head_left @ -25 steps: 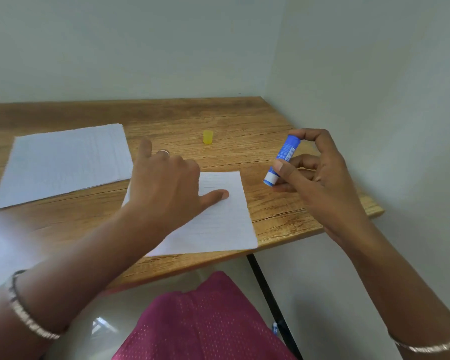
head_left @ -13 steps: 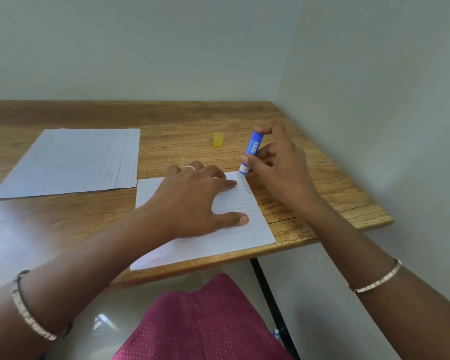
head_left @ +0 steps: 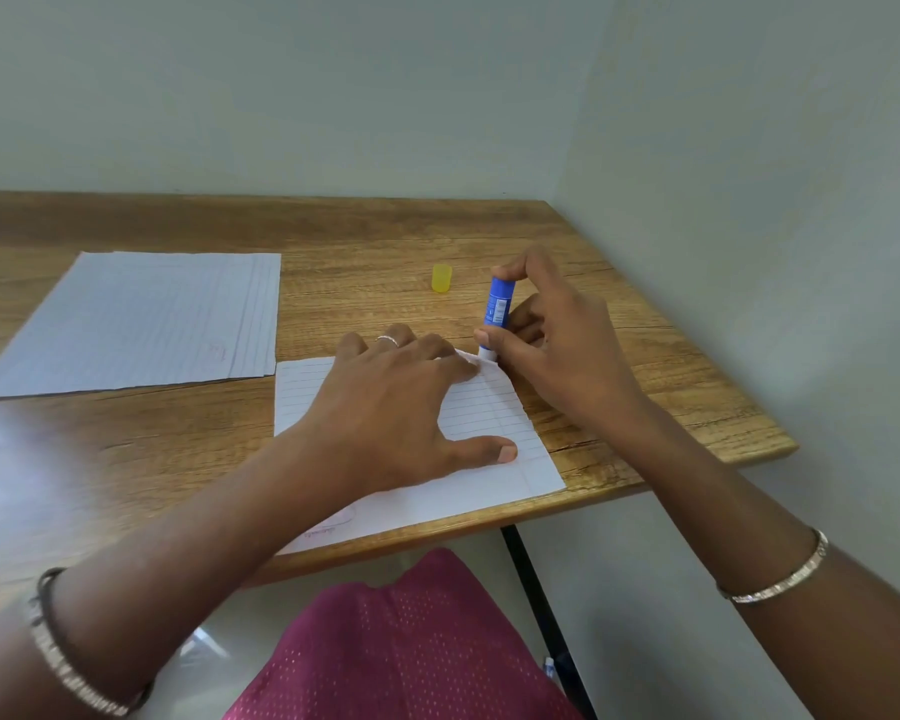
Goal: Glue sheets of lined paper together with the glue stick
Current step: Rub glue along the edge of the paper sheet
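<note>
A single sheet of lined paper (head_left: 494,428) lies near the front edge of the wooden table (head_left: 385,236). My left hand (head_left: 401,402) rests flat on it, fingers spread, pressing it down. My right hand (head_left: 552,330) holds the blue glue stick (head_left: 499,304) almost upright, its white tip touching the sheet's far right corner. A stack of lined sheets (head_left: 146,319) lies to the left on the table. The glue stick's yellow cap (head_left: 441,278) stands on the table behind the sheet.
The table stands in a corner, with walls at the back and right. Its right edge (head_left: 749,407) and front edge are close to my hands. A black table leg (head_left: 536,589) and my dark pink clothing (head_left: 411,652) show below.
My right hand brought the glue stick down from the air to the sheet's far right corner. My left hand settled flat on the sheet.
</note>
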